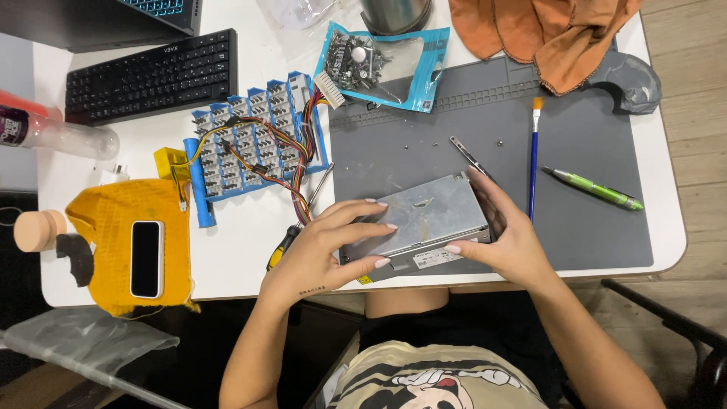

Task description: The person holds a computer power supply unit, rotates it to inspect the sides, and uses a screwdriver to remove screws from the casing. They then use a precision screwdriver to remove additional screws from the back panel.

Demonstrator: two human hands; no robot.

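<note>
Your left hand point(326, 246) and right hand point(503, 238) clamp the grey metal power supply box point(416, 220) from opposite sides at lower centre, fingers curled over its edges, likely to steady it on the grey work mat point(591, 212). Its coloured wire bundle point(280, 159) trails to upper left, and a screwdriver point(299, 227) lies just beside your left hand.

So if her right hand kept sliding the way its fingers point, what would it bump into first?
The right hand grips the metal box; fingers aim up-left. Past it, probably the tweezers, though heights are unclear.
</note>
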